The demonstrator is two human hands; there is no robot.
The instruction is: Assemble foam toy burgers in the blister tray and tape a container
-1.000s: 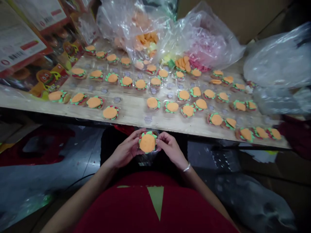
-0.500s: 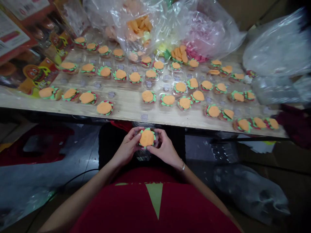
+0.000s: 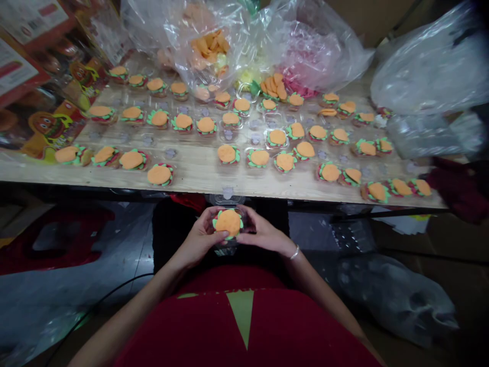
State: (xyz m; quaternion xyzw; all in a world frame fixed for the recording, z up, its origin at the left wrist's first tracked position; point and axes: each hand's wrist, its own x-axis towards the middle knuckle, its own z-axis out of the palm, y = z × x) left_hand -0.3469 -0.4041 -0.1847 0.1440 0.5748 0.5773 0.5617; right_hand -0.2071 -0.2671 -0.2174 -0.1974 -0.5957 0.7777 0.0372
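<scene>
A small burger-shaped piece [image 3: 228, 223] with an orange top and green frilly edges sits in a clear plastic box below the table's front edge. The box's clear lid [image 3: 228, 199] stands open on the far side. My left hand [image 3: 201, 235] grips the box from the left, its thumb on the near edge of the orange top. Around the right side of the same box is my right hand [image 3: 261, 232], thumb near the front rim. Several similar burgers in clear boxes stand in rows on the wooden table [image 3: 194, 168].
Clear bags with orange pieces [image 3: 211, 46] and pink pieces [image 3: 305, 63] lie at the back. Printed burger packages [image 3: 49, 125] stand at the left, a plastic bag [image 3: 428, 66] at the right. A red stool [image 3: 64, 232] is at the lower left.
The box and both hands have come slightly lower in view. My left thumb has moved onto the orange top, while my right thumb has shifted off it toward the right.
</scene>
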